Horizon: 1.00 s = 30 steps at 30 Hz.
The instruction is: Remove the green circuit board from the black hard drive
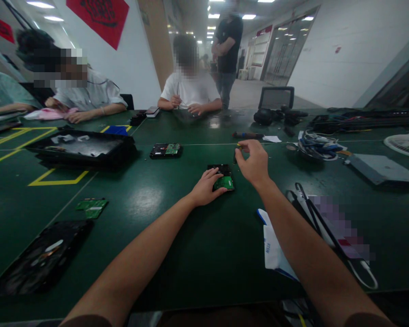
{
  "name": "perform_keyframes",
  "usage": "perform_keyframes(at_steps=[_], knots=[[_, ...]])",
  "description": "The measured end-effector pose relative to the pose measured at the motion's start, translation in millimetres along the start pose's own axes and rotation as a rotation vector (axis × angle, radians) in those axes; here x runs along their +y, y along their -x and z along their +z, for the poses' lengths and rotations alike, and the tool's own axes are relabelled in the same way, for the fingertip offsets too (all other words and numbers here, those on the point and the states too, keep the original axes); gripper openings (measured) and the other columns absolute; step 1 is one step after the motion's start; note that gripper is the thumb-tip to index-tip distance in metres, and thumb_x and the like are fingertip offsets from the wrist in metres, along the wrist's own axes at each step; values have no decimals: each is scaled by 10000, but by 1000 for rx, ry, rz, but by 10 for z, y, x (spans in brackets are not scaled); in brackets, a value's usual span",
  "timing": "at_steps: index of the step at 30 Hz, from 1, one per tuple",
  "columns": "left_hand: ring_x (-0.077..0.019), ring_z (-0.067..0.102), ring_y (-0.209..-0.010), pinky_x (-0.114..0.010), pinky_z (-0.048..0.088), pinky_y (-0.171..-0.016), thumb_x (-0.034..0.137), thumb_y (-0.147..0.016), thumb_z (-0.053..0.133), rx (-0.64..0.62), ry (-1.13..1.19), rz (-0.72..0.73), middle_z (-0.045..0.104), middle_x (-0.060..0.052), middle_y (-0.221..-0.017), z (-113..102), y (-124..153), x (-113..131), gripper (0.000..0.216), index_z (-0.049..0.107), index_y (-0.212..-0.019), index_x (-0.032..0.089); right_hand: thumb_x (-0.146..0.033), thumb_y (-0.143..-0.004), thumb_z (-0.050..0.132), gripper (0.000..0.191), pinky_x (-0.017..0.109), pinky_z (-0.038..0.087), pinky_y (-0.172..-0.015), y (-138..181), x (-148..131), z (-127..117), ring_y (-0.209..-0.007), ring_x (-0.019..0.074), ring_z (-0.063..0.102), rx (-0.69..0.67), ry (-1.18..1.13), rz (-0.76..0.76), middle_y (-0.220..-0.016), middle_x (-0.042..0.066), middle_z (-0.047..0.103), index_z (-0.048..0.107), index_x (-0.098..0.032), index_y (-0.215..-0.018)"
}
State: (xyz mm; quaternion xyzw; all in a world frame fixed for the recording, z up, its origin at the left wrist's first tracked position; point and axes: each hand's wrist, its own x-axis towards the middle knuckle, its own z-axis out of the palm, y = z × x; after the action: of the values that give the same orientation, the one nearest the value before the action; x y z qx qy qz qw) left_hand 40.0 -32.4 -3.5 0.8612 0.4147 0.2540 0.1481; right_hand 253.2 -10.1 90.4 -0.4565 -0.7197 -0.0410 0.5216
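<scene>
My left hand [205, 187] lies over a hard drive [226, 182] on the green table, its fingers and thumb gripping the drive's sides. Part of the black casing and a green circuit board show beyond the fingers. To the right of the drive, my right hand [254, 160] is closed in a pinch around a small screwdriver [235, 157], which has a yellow top and a dark shaft. The screwdriver stands roughly upright, just off the drive's right edge; its tip is hard to make out.
Another hard drive [165, 150] lies further back left, near a black tray [83, 147]. A loose circuit board [92, 208] and a dark casing [42, 259] are at left. At right are a cable bundle [318, 146], a metal box [385, 169] and a white packet [275, 250]. People sit opposite.
</scene>
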Motion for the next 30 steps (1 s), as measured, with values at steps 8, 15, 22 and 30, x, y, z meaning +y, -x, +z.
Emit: perform_keyframes(at_steps=[8, 15, 22, 30], knots=[[-356, 280, -1557, -568, 281, -1263, 590, -952, 602, -5, -6, 2, 399, -172, -1635, -20, 9, 23, 663, 532, -1457, 166, -274, -934, 605, 146, 444, 556, -880, -2, 1, 3, -924, 242, 653, 1, -15, 23, -1032, 92, 678, 646, -220, -1064], [-363, 283, -1556, -594, 275, -1258, 588, -946, 614, -13, -3, -10, 391, -151, -1644, -19, 2, 16, 651, 530, -1461, 199, -251, -908, 615, 153, 457, 558, -881, -6, -8, -6, -942, 254, 645, 9, -4, 29, -1054, 103, 665, 643, -222, -1056], [-358, 277, -1557, -562, 284, -1262, 592, -949, 607, 1, 3, -5, 393, -171, -1638, -25, 11, 25, 670, 539, -1459, 164, -234, -901, 620, 199, 462, 560, -895, 1, 14, 12, -948, 255, 658, -13, -10, 30, -1057, 97, 681, 641, -219, -1098], [-360, 276, -1558, -578, 276, -1263, 587, -951, 607, -6, -11, -3, 380, -161, -1648, -8, 10, 9, 655, 536, -1460, 181, -248, -880, 640, 196, 455, 581, -859, 2, 14, 23, -944, 257, 658, 3, -29, 52, -1060, 101, 667, 627, -221, -1073]])
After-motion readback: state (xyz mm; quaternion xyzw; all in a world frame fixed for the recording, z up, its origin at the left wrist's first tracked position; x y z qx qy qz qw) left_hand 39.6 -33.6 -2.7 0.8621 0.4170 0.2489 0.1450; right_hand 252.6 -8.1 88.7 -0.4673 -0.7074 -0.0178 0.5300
